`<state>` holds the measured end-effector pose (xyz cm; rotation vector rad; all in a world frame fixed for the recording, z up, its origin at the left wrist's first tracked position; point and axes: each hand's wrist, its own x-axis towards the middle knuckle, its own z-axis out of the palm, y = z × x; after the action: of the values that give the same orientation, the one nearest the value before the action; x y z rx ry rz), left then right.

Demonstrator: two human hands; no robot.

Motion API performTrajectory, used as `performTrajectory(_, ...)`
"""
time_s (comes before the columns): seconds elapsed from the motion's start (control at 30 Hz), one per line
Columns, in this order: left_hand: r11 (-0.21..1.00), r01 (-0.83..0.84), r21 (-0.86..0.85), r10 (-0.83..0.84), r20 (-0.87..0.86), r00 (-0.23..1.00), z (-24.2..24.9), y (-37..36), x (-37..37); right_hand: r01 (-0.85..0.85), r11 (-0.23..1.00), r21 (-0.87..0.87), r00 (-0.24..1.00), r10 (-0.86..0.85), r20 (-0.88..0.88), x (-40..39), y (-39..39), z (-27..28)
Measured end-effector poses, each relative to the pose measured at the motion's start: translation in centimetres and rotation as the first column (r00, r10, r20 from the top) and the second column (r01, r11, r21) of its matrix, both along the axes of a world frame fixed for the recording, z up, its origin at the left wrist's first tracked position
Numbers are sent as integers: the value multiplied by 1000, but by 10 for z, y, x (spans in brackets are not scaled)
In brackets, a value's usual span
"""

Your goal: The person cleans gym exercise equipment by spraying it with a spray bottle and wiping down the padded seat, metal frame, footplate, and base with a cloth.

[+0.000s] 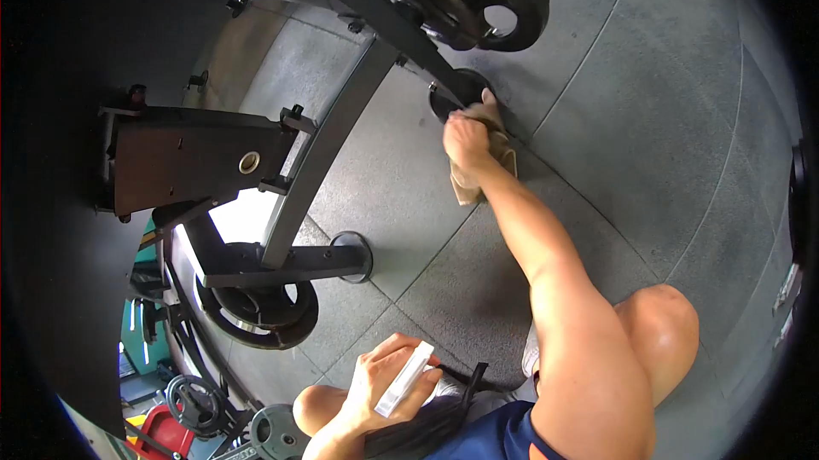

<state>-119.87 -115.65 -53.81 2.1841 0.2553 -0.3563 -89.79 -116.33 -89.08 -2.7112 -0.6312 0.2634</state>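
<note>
My right hand (467, 143) is stretched far forward and closed on a tan cloth (505, 162), which hangs down below the fingers. Cloth and hand are right at the round black foot (442, 105) at the end of a dark metal frame bar (388, 21). Close to my knees, my left hand (384, 379) is wrapped around a white, flat-sided object (405, 379). A small red bit shows beside its upper end; most of the object is hidden by my fingers and the viewing angle.
Weight plates (520, 0) hang on the gym machine above my right hand. Another frame foot (351, 257) and a lower plate (277, 336) stand to the left. Grey rubber tiles (631, 127) cover the floor. More plates (194, 403) show at bottom left.
</note>
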Motion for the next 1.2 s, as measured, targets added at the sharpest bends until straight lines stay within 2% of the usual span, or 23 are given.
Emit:
performTrajectory(0.07,999,42,32,-43,19,999,4,0,-3,155,967,202,965,-104,-242,14,-45,18)
performTrajectory(0.13,999,39,18,-39,22,999,6,1,-4,458,832,313,884,-391,-256,46,-61,34)
performTrajectory(0.2,999,52,6,-52,25,998,6,2,-4,426,639,641,895,-399,-196,92,-56,-3)
performTrajectory(0.23,999,54,-3,-54,20,998,4,4,-4,377,634,675,925,-212,-317,109,-52,-3)
performTrajectory(0.3,1000,29,-9,-29,-15,999,4,3,-1,289,578,763,855,202,-477,141,-38,2)
performTrajectory(0.37,1000,4,-10,-4,-35,999,3,3,5,-92,874,478,903,276,-330,163,-26,1)
performTrajectory(0.4,1000,-8,-3,8,-29,1000,2,4,9,-263,929,262,901,333,-277,170,-23,-6)
performTrajectory(0.43,1000,-17,1,17,-31,999,2,7,12,-287,946,154,926,315,-208,174,-18,-8)
performTrajectory(0.47,999,-32,0,32,-38,999,2,7,12,-233,963,137,903,267,-337,175,-17,-11)
performTrajectory(0.53,999,-31,14,31,-25,999,3,12,13,-37,991,132,969,68,-237,155,-23,-19)
performTrajectory(0.63,1000,8,18,-9,57,998,10,13,12,87,921,379,994,-57,-90,114,-39,-40)
performTrajectory(0.73,996,29,84,-36,85,996,27,11,-1,404,883,240,913,-373,-168,46,-38,-2)
performTrajectory(0.77,997,19,71,-28,125,992,30,12,-7,391,894,221,912,-343,-225,28,-39,12)
performTrajectory(0.8,996,-81,40,77,97,992,39,14,-16,369,906,206,909,-306,-282,16,-38,25)
performTrajectory(0.87,990,-62,123,33,224,974,61,31,-32,132,950,283,967,-61,-245,21,-8,-47)
performTrajectory(0.93,972,-224,76,178,391,903,80,37,-56,535,625,569,746,-31,-666,-5,-6,20)
performTrajectory(0.97,961,-233,152,146,437,887,91,47,-70,722,406,560,573,100,-813,-28,-4,55)
performTrajectory(1.03,932,-338,134,229,505,832,106,64,-108,883,144,446,367,379,-849,-50,2,95)
performTrajectory(1.07,924,-362,128,239,547,803,114,73,-125,891,-3,455,392,511,-765,-68,3,116)
performTrajectory(1.1,909,-414,48,300,615,730,117,75,-144,896,-90,435,354,737,-576,-69,18,96)
performTrajectory(1.13,882,-470,17,343,661,667,125,76,-156,921,-124,368,320,780,-537,-91,15,131)
performTrajectory(1.17,851,-524,-44,403,694,597,125,76,-170,910,-112,399,324,793,-515,-102,24,128)
performTrajectory(1.2,815,-569,-107,457,722,520,123,77,-184,711,-116,694,580,656,-484,-130,31,149)
